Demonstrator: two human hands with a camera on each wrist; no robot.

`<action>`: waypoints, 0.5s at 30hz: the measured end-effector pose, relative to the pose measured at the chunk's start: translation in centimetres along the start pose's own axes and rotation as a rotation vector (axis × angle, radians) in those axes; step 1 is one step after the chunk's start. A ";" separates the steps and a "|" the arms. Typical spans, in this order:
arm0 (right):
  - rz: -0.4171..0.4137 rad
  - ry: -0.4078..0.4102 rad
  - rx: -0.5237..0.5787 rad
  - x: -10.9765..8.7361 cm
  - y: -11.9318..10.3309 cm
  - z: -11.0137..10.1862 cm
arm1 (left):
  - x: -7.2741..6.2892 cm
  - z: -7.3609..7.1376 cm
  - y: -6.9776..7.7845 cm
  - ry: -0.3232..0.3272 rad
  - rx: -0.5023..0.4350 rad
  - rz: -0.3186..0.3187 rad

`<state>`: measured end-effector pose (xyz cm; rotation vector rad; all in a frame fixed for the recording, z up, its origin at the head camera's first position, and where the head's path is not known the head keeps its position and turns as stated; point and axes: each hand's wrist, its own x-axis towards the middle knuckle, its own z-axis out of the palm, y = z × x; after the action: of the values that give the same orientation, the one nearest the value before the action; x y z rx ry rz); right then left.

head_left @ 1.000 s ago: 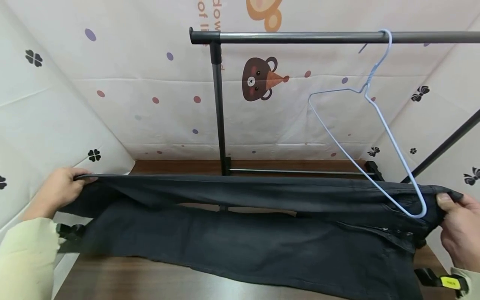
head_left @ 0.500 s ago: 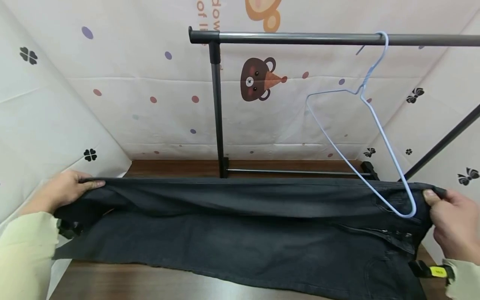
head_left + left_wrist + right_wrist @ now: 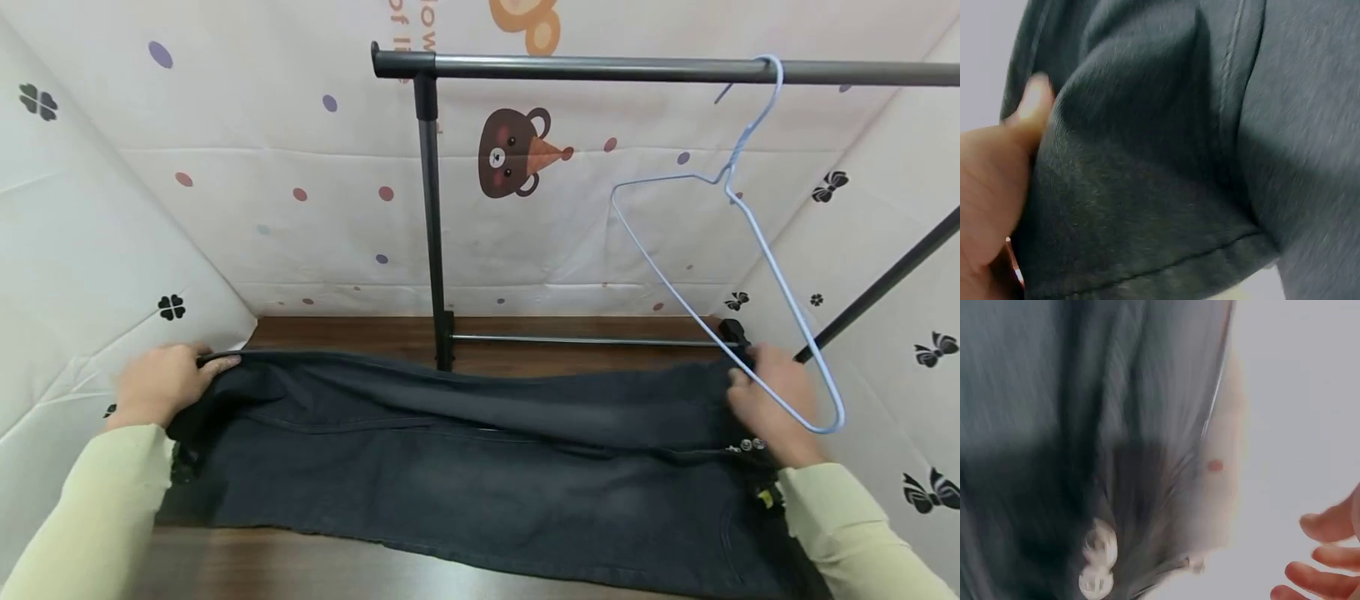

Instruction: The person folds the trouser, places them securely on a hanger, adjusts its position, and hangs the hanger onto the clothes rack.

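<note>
Black trousers stretch across the lower head view, the legs to the left and the waist end with metal buttons to the right. My left hand pinches the upper leg near its hem at the left; in the left wrist view the thumb presses on the folded cloth. At the waist end, my right hand is blurred and partly behind the hanger. In the right wrist view its fingers are parted and apart from the cloth, holding nothing.
A light blue wire hanger hangs from the dark rail of a clothes rack, in front of the right hand. The rack's post stands behind the trousers. Under them is a brown wooden surface; patterned cloth walls surround it.
My right hand has let go of the waist corner and moved left behind the hanger; that end of the trousers has sagged. My left hand, still pinching the leg, has shifted right.
</note>
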<state>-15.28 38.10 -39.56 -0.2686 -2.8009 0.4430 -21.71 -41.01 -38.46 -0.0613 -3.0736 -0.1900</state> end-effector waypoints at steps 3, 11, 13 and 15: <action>-0.161 -0.260 -0.013 -0.8 -1.8 2.0 | -0.2 0.6 0.6 0.026 0.004 -0.012; -0.283 -0.558 -0.082 -0.1 -2.1 5.4 | 0.3 1.1 1.9 0.072 -0.048 -0.020; -0.278 -0.532 -0.128 0.8 -1.9 6.0 | 0.4 1.2 2.2 0.105 -0.056 0.000; -0.275 -0.531 -0.143 1.5 -1.9 6.6 | 0.5 1.3 2.5 0.128 -0.093 0.026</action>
<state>-19.05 34.83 -44.55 0.2437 -3.3233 0.2790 -22.16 -38.39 -39.43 -0.0900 -2.9337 -0.3225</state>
